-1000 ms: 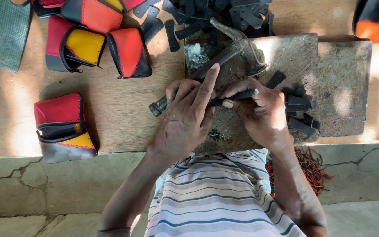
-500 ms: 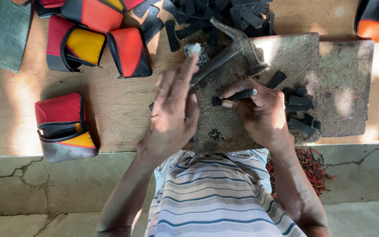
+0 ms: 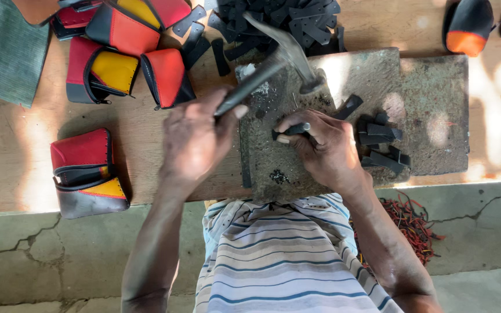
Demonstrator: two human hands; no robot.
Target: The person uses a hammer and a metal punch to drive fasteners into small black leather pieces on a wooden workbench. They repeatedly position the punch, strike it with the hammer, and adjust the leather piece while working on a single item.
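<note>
Our left hand is wrapped tight around the handle of a hammer, with the metal head sitting up over the far part of the stone slab. Our right hand is closed on a short dark punch tool, pinched between thumb and fingers and lying low across the slab, tip pointing toward the left hand. So both hands are clamped on something, neither is loose.

The slab rests on the wooden table, right in front of our striped shirt. Just beside the right hand there's a little cluster of black cut strips on the slab, and a much bigger heap of black strips sits at the far edge, past the hammer head. Some dark crumbs lie on the slab near our wrist.

Off to the left we've got a bunch of red and yellow pouches, plus one more pouch nearer the table's front edge, well apart from the hands. A green mat is at the far left.
</note>
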